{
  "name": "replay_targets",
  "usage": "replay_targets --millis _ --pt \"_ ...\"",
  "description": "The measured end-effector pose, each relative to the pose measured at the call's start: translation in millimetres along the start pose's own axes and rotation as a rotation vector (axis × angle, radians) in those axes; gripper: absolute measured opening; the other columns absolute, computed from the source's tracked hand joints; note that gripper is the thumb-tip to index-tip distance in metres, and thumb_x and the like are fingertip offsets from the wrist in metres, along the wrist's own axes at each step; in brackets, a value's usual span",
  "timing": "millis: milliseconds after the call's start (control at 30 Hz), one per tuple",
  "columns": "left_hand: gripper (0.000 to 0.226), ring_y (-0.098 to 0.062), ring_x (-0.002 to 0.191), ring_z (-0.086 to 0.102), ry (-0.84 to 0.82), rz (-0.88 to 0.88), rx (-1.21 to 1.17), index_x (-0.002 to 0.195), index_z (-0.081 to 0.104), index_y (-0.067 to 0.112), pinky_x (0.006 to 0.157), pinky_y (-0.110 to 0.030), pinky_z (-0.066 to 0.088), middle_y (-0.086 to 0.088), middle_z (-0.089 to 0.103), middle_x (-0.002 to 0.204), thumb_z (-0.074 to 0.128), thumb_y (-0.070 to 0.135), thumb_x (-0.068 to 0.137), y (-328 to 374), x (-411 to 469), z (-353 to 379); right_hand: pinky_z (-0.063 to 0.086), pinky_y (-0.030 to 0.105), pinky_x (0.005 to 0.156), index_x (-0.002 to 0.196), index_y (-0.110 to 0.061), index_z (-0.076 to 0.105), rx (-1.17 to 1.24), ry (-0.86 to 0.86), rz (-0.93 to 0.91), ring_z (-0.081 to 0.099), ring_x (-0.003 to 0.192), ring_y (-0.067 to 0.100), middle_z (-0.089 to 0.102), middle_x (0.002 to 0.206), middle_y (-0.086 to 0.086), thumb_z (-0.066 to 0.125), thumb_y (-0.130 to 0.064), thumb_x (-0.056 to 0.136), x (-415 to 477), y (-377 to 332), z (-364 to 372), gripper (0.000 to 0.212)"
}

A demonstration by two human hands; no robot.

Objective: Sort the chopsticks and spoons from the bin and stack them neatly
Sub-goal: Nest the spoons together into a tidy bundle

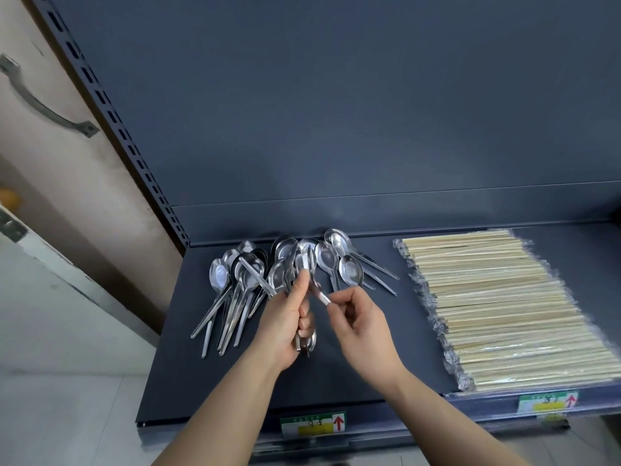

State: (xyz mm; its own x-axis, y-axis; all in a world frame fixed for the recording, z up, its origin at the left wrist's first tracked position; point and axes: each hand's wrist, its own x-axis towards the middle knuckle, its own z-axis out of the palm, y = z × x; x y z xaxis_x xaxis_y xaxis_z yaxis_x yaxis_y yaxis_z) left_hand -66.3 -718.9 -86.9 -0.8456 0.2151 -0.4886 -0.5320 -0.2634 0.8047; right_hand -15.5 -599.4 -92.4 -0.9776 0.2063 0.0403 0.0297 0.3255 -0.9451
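The left hand (280,326) is closing its fingers (300,286) around a bundle of metal spoons (304,264), the bowls fanning out above the fist and the handle ends poking out below the palm. The right hand (361,322) is sitting just beside it, pinching the tip of a single spoon handle (323,298) between thumb and forefinger; that handle is angling up toward the bundle, and its bowl is getting lost among the others, so which bowl belongs to it cannot be told.

Both hands are hovering over a dark shelf (353,368). A loose pile of spoons (235,287) is lying on the shelf to the left of the hands, handles pointing toward the front edge, and a few more spoons (349,269) are lying behind the right hand. Well to the right, wrapped chopsticks (504,307) are lying in a neat stack, running side to side; the stack's right end is being cut off by the frame edge. How many spoons the left hand is holding is hard to make out.
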Motion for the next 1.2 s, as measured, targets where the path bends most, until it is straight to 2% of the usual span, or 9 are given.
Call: replay_targets --millis 100,300,633,767,833,1000,1067,1133,1200 --pt "0.049 -0.005 0.034 0.025 0.008 -0.010 -0.082 0.086 0.054 0.009 0.031 -0.016 0.019 0.005 0.035 0.050 0.050 0.058 0.087 1.4 1.6 1.3 0.037 0.013 0.053 0.091 -0.016 0.058 0.025 0.042 0.033 0.046 0.053 0.002 0.052 0.062 -0.009 0.056 -0.013 0.094 3.2 1.4 -1.8 0.005" --pt "0.040 -0.006 0.032 0.027 0.079 -0.033 -0.092 0.082 0.048 0.011 0.031 -0.014 0.021 0.005 0.033 0.048 0.045 0.048 0.096 1.9 4.0 -4.5 0.036 0.012 0.053 0.091 -0.017 0.058 0.060 0.029 0.005 0.045 0.052 0.001 0.051 0.061 -0.011 0.057 -0.011 0.094 2.7 -0.2 -3.3 0.006" --pt "0.049 -0.018 0.051 0.063 0.186 0.126 0.200 0.079 0.062 0.008 0.046 -0.026 0.048 -0.002 0.070 0.064 0.038 0.045 0.100 1.1 7.5 -1.7 0.037 0.009 0.054 0.085 -0.023 0.058 0.032 -0.031 -0.052 0.053 0.054 0.000 0.064 0.063 -0.017 0.057 -0.007 0.093 -2.1 -9.2 4.0 0.018" --pt "0.050 -0.027 0.081 0.072 0.113 0.108 0.138 0.090 0.069 0.005 0.076 -0.036 0.056 -0.013 0.075 0.089 0.040 0.045 0.100 0.9 10.0 -2.4 0.044 0.009 0.065 0.090 -0.022 0.060 0.022 -0.014 -0.084 0.061 0.070 -0.002 0.069 0.099 -0.013 0.057 -0.004 0.092 -1.6 -6.0 10.0 0.018" --pt "0.046 -0.028 0.083 0.071 0.067 0.114 0.142 0.095 0.070 0.006 0.077 -0.038 0.055 -0.014 0.075 0.091 0.043 0.044 0.099 -0.5 9.1 -2.5 0.044 0.008 0.070 0.099 -0.016 0.063 0.004 -0.026 -0.111 0.063 0.078 -0.002 0.066 0.114 -0.012 0.055 -0.003 0.093 -0.9 -3.3 11.8 0.016" --pt "0.030 -0.024 0.077 0.070 -0.007 0.118 0.083 0.097 0.066 0.005 0.066 -0.035 0.052 -0.011 0.075 0.090 0.053 0.032 0.095 0.9 8.2 -8.4 0.035 0.004 0.096 0.120 -0.011 0.065 -0.198 -0.155 -0.319 0.050 0.115 -0.009 0.062 0.121 -0.003 0.048 -0.007 0.096 3.5 0.5 8.7 0.029" --pt "0.024 -0.024 0.077 0.071 -0.030 0.083 -0.020 0.094 0.060 0.005 0.070 -0.038 0.056 -0.012 0.075 0.088 0.051 0.026 0.097 1.0 8.0 -10.0 0.039 0.007 0.095 0.118 -0.016 0.067 -0.212 -0.169 -0.265 0.054 0.108 -0.008 0.064 0.115 -0.004 0.046 -0.011 0.097 6.5 0.7 1.9 0.031" --pt "0.022 -0.028 0.076 0.072 -0.031 0.071 -0.118 0.091 0.052 0.005 0.071 -0.041 0.060 -0.017 0.073 0.085 0.045 0.023 0.100 2.2 8.3 -11.8 0.046 0.021 0.086 0.110 -0.020 0.069 -0.270 0.002 -0.122 0.062 0.095 0.005 0.066 0.102 -0.005 0.048 -0.014 0.096 16.4 4.6 -11.1 0.026" --pt "0.022 -0.030 0.071 0.072 -0.006 0.070 -0.147 0.091 0.048 0.006 0.068 -0.043 0.061 -0.016 0.070 0.077 0.043 0.025 0.101 3.8 9.8 -18.0 0.046 0.030 0.080 0.112 -0.018 0.062 -0.566 0.092 0.048 0.062 0.097 0.021 0.062 0.107 0.000 0.052 -0.024 0.093 27.9 13.2 -26.3 0.022"
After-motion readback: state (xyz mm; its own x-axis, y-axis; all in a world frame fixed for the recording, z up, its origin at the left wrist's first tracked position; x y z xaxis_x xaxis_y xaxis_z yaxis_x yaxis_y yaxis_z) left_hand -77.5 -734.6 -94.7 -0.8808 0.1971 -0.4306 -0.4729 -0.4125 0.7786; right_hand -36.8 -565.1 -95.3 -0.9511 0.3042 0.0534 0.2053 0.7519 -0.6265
